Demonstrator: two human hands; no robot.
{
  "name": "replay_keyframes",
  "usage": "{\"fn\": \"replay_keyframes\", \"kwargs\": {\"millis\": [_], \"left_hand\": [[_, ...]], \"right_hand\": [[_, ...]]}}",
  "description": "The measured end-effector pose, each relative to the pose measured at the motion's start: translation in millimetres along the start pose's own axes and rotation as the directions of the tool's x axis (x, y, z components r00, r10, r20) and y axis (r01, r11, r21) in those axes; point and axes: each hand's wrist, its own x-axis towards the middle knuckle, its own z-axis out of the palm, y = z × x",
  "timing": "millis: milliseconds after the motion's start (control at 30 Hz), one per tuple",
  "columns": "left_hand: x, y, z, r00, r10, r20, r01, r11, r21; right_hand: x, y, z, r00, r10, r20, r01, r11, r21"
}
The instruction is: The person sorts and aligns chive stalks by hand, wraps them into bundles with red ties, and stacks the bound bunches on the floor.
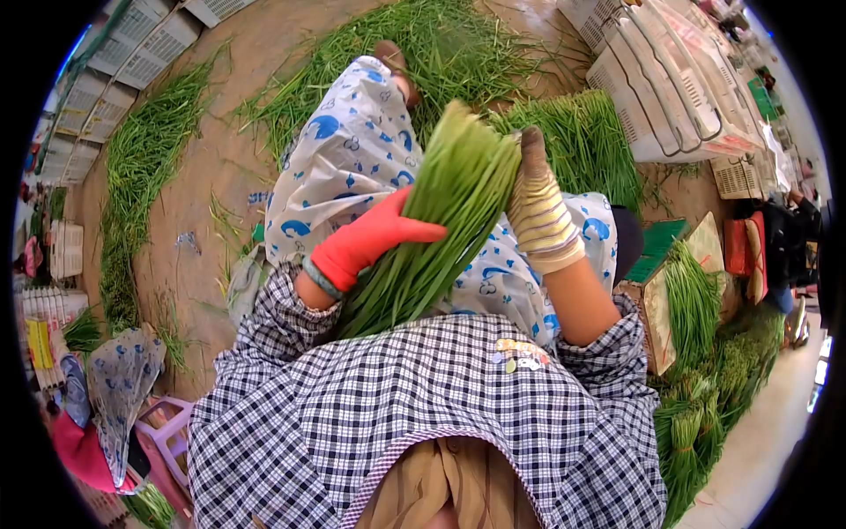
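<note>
A large bunch of long green stalks (449,194) slants across my lap, its pale end blurred and pointing up. Around its left side is my left hand (370,238) in a red glove, thumb lying over the stalks. My right hand (539,207), in a striped glove with dark fingertips, grips the bunch's upper right edge; its fingers are partly hidden. Under the bunch, a white plastic apron with blue prints (344,132) covers my legs. More stalks (573,145) lie in a thick pile just beyond my right hand.
Loose greens (150,167) strew the floor at left and ahead. White crates (652,79) stand at upper right, others (106,106) at upper left. At right are a green-topped box (656,256) and tied bunches (687,441). Another person (84,441) sits lower left near a purple stool (167,428).
</note>
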Motion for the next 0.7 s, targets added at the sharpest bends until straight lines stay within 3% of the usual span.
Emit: {"fn": "replay_keyframes", "kwargs": {"millis": [33, 67, 100, 167, 233, 267, 333, 433, 467, 500, 533, 567, 600, 633, 700], "left_hand": [[6, 1, 3, 0.998, 0.040, 0.039, -0.048, 0.971, 0.233], [14, -4, 3, 0.982, 0.148, 0.113, -0.172, 0.954, 0.247], [18, -8, 6, 0.982, 0.146, 0.120, -0.171, 0.957, 0.235], [24, -9, 9, 0.959, 0.239, 0.151, -0.281, 0.859, 0.429], [32, -3, 6, 0.943, 0.273, 0.193, -0.334, 0.794, 0.508], [38, 1, 1, 0.937, 0.261, 0.233, -0.350, 0.706, 0.616], [56, 18, -5, 0.922, 0.247, 0.298, -0.387, 0.538, 0.749], [65, 66, -3, 0.902, 0.234, 0.363, -0.430, 0.570, 0.700], [66, 74, -4, 0.896, 0.236, 0.377, -0.441, 0.569, 0.694], [68, 80, -2, 0.849, 0.311, 0.427, -0.528, 0.513, 0.677], [75, 83, 3, 0.785, 0.390, 0.482, -0.618, 0.438, 0.653], [84, 85, -2, 0.778, 0.359, 0.515, -0.622, 0.328, 0.711], [96, 82, -9, 0.770, 0.331, 0.546, -0.624, 0.210, 0.753], [107, 78, -22, 0.826, 0.238, 0.511, -0.532, 0.029, 0.846], [130, 76, -46, 0.896, 0.174, 0.409, -0.316, -0.398, 0.861]], "right_hand": [[-2, -1, 2, 1.000, 0.005, -0.007, -0.005, 1.000, -0.004], [1, -2, 2, 0.997, -0.041, -0.068, 0.033, 0.994, -0.107], [1, -4, 4, 0.988, -0.088, -0.124, 0.060, 0.975, -0.215], [1, -11, 18, 0.961, -0.160, -0.226, 0.102, 0.963, -0.249], [6, -14, 32, 0.956, -0.171, -0.238, 0.067, 0.918, -0.391], [14, -21, 30, 0.957, -0.047, -0.286, -0.069, 0.921, -0.383], [28, -32, 28, 0.984, -0.114, -0.136, 0.053, 0.920, -0.387], [64, -64, 0, 0.948, -0.319, -0.015, 0.289, 0.877, -0.383], [43, -90, 11, 0.869, -0.480, 0.118, 0.470, 0.727, -0.501], [47, -115, -7, 0.801, -0.596, 0.053, 0.539, 0.680, -0.497], [30, -137, -19, 0.704, -0.708, 0.063, 0.687, 0.656, -0.312], [10, -159, -22, 0.643, -0.766, -0.013, 0.716, 0.607, -0.346], [-7, -198, -53, 0.577, -0.775, 0.257, 0.814, 0.523, -0.252], [-33, -213, -43, 0.488, -0.810, 0.325, 0.853, 0.521, 0.017], [-88, -259, -70, 0.345, -0.830, 0.437, 0.914, 0.404, 0.045]]}}
